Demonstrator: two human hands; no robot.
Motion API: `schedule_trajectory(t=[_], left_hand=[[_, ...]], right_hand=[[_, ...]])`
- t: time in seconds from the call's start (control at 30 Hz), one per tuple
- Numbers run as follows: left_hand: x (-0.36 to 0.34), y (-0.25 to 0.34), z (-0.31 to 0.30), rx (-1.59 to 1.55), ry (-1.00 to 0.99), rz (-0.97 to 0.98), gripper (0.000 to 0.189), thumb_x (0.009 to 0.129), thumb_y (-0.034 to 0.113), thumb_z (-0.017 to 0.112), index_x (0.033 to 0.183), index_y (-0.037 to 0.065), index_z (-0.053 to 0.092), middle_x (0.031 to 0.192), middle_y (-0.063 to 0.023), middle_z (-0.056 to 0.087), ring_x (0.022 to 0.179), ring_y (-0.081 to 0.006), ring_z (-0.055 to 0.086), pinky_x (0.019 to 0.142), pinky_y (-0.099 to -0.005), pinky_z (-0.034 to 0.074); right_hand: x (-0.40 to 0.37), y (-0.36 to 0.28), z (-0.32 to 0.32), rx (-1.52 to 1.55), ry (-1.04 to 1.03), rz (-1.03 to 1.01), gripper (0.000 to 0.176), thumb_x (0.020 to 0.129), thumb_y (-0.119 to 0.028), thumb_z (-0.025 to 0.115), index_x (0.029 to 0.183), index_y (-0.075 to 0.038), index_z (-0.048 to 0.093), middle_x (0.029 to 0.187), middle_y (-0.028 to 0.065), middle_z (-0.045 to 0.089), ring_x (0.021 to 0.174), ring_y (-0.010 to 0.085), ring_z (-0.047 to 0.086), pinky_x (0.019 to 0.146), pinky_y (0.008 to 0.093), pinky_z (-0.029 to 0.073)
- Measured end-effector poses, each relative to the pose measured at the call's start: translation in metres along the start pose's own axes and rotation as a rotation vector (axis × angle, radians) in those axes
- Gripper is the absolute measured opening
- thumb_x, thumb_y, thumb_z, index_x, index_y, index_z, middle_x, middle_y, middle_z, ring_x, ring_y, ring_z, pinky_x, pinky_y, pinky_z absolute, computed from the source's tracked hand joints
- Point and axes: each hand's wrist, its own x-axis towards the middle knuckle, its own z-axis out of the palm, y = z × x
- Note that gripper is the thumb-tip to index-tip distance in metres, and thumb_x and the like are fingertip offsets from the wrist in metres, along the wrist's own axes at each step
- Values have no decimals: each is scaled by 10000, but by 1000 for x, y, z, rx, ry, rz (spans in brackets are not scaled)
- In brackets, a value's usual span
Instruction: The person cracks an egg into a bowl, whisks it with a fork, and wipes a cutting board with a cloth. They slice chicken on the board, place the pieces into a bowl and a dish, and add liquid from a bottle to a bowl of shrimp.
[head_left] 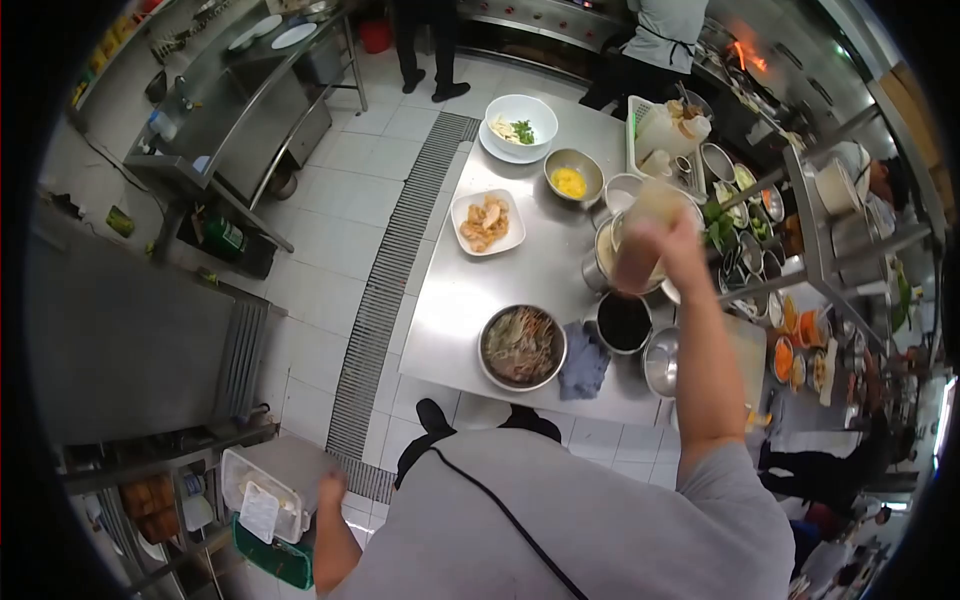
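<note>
My right hand [680, 250] is stretched out over the table, closed around a bottle-like container [637, 262] smeared by motion. Its lower end looks reddish brown and its other end pale yellow. Beneath it are pots, one with a pale rim [604, 250], and a pot of dark liquid [624, 322]. My left hand [332, 488] hangs low at my side, close to a clear plastic bin [268, 490]; its fingers are too blurred to make out. In front of me stands a metal bowl of brownish shredded food [521, 347], with a blue-grey cloth [584, 362] beside it.
A dish of cooked pieces [487, 222], a yellow-filled bowl [570, 182] and a white bowl with greens [522, 125] stand on the steel table [440, 310]. Several ingredient bowls sit right, under a shelf frame [815, 225]. People work near the stoves, where a flame [748, 57] burns.
</note>
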Motion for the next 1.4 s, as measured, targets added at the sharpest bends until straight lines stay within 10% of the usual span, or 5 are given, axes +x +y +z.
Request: schedule_trajectory(t=[0.27,0.7,0.93,1.1,1.4], left_hand=[[53,108,-88,-368,-10,156,331,988,159,687,1269,-11,653,1075,-109,704,922,-189,690,779,-344,564],[2,-8,-35,-280,-283,-199,184,944,232,650,1011,63,678,791,-49,653,638,-192,647,519,-374,517],[14,-50,-41,-109,-378,471,202,949,245,656,1085,97,632,860,-73,631,690,-230,655,549,-401,523],[-7,-3,-49,-419,-316,-292,205,948,261,720,1019,84,644,863,-72,631,749,-267,689,591,-469,556],[-63,89,-15,-350,1,-96,293,944,174,713,1179,5,669,941,-97,709,805,-226,703,689,-360,560]], right_hand=[[-129,-24,90,-1123,-1013,536,572,685,-357,876,1184,-117,734,1070,168,770,1050,383,719,916,453,568],[-161,-41,83,-1198,-739,519,739,713,-376,906,1364,-127,662,1162,169,761,1113,377,713,955,458,563],[-214,50,39,-343,-696,606,760,699,-188,937,1389,-114,628,1219,66,714,1137,205,671,1004,354,525],[-129,6,3,196,-518,496,767,637,-85,966,1324,-75,625,1184,46,722,1121,159,667,1014,357,533],[190,82,-89,-82,280,-153,652,753,-199,917,1291,-51,579,1175,64,712,1067,200,697,961,374,555]])
